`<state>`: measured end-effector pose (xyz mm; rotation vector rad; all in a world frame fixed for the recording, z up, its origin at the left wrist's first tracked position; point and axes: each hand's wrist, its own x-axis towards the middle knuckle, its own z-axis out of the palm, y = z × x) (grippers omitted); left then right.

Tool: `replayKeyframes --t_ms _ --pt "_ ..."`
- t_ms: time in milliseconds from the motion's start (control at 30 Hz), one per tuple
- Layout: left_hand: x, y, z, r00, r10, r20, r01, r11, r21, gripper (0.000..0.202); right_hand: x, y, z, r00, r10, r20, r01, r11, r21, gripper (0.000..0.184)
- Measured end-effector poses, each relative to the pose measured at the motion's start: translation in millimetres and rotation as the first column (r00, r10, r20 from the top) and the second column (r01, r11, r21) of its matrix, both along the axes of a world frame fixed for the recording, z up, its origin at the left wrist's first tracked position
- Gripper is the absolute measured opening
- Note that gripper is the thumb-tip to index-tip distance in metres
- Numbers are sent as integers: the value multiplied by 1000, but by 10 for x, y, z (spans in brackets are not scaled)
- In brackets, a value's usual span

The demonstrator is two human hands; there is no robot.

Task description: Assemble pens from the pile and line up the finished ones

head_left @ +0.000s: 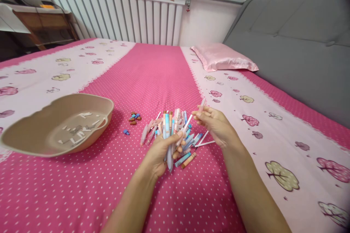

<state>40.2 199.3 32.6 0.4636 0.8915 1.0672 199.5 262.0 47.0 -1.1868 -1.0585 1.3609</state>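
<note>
My left hand (161, 153) is closed around a bunch of several pastel pens (170, 125) held upright over the bed. My right hand (214, 122) pinches one thin pink pen (202, 105) just right of the bunch. More loose pens (188, 154) lie on the pink dotted sheet (153, 76) under and between my hands. Small orange and blue caps (134, 117) sit a little to the left, with one blue cap (125, 131) apart from them.
A beige scalloped tray (30, 131) with small white pieces inside lies at the left. A pink pillow (222, 56) rests by the grey headboard (295, 40) at the right. A white radiator (123, 16) lines the far wall.
</note>
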Motion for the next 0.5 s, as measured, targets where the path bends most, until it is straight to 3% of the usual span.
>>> replayKeyframes --t_ms 67,167,233,267,333,433,500 --pt "1 7 -17 999 21 -47 -21 1000 13 14 62 74 -115 966 -23 257 21 1000 11 40" --pt "0 17 -36 996 35 -86 -32 999 33 16 114 122 -217 787 -14 617 -11 999 36 45" --pt "0 21 -43 994 36 -99 -31 998 48 17 115 93 -193 684 -18 730 -47 997 69 38" --pt "2 22 -45 994 42 -104 -37 998 56 18 107 65 -156 673 -23 740 -65 994 89 35" --pt "7 22 -47 991 63 -116 -55 996 68 20 76 -5 -59 745 53 665 -147 985 87 29" --pt "18 20 -48 985 88 -145 -77 993 85 23 -4 -94 42 865 344 365 -369 929 -3 34" --pt "25 18 -49 981 105 -163 -89 991 103 25 -68 -116 41 891 398 217 -404 914 -19 35"
